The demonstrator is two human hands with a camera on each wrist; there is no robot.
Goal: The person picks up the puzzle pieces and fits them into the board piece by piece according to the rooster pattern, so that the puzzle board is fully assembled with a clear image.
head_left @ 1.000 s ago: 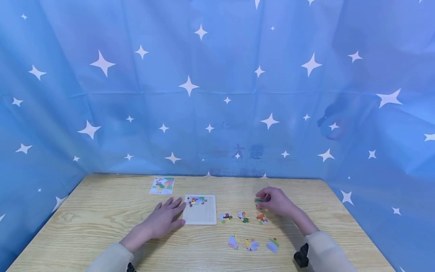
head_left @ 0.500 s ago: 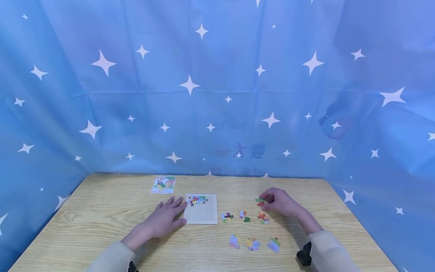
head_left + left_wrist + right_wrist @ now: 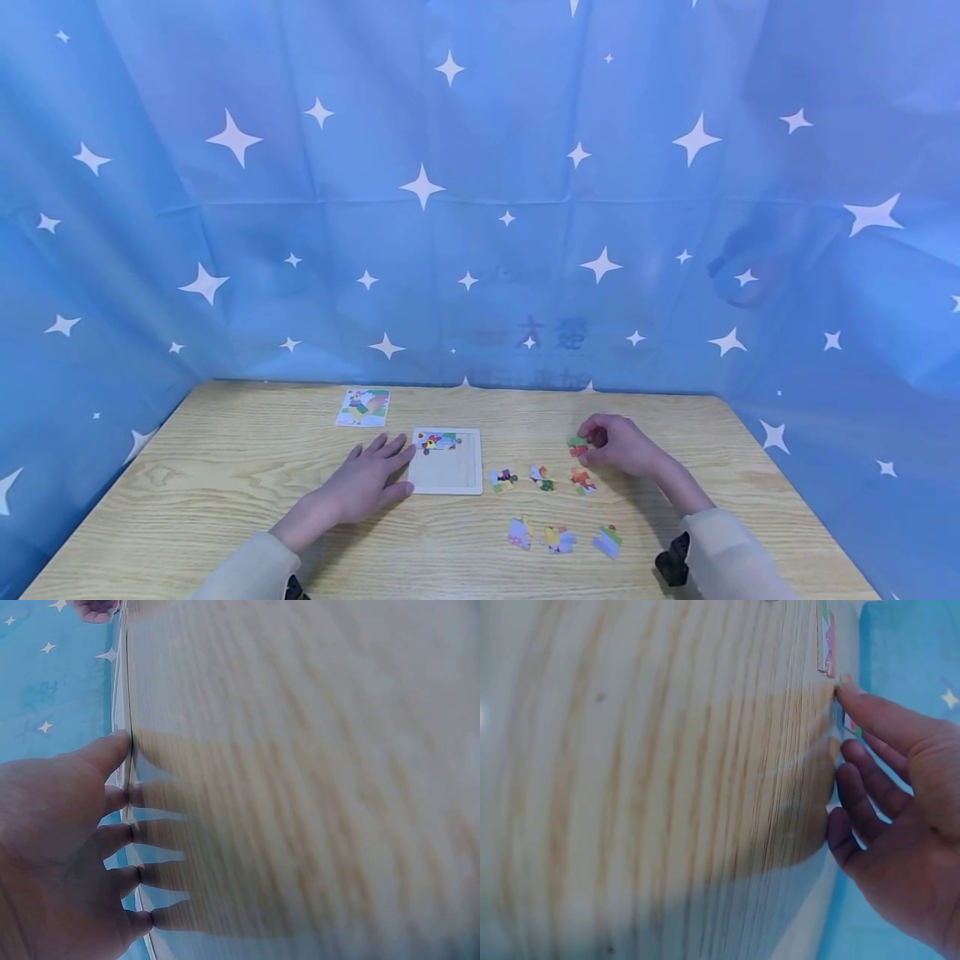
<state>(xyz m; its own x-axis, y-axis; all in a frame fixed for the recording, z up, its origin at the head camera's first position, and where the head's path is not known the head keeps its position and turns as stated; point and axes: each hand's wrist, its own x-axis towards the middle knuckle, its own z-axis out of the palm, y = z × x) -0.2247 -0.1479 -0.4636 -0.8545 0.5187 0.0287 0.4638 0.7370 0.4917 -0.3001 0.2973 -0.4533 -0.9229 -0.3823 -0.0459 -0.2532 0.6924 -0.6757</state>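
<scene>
A square white puzzle tray (image 3: 446, 477) lies near the middle of the table, with joined puzzle pieces (image 3: 437, 441) along its top left. My left hand (image 3: 366, 481) rests flat with spread fingers, touching the tray's left edge; its straight fingers also show in the left wrist view. At the right, my right hand (image 3: 619, 447) pinches a green and red puzzle piece (image 3: 578, 446) at its right side with thumb and fingers. In the right wrist view, the thumb and curled fingers (image 3: 859, 799) partly hide that piece.
Loose puzzle pieces lie in two rows: an upper row including an orange piece (image 3: 582, 480), and a lower row including a green and lilac piece (image 3: 607, 542). A picture card (image 3: 363, 407) lies behind the tray. A blue starred curtain (image 3: 480, 208) surrounds the wooden table (image 3: 247, 467).
My right hand has shifted slightly to the right, and more of the green and red puzzle piece shows beside its fingers. My left hand keeps its place at the tray.
</scene>
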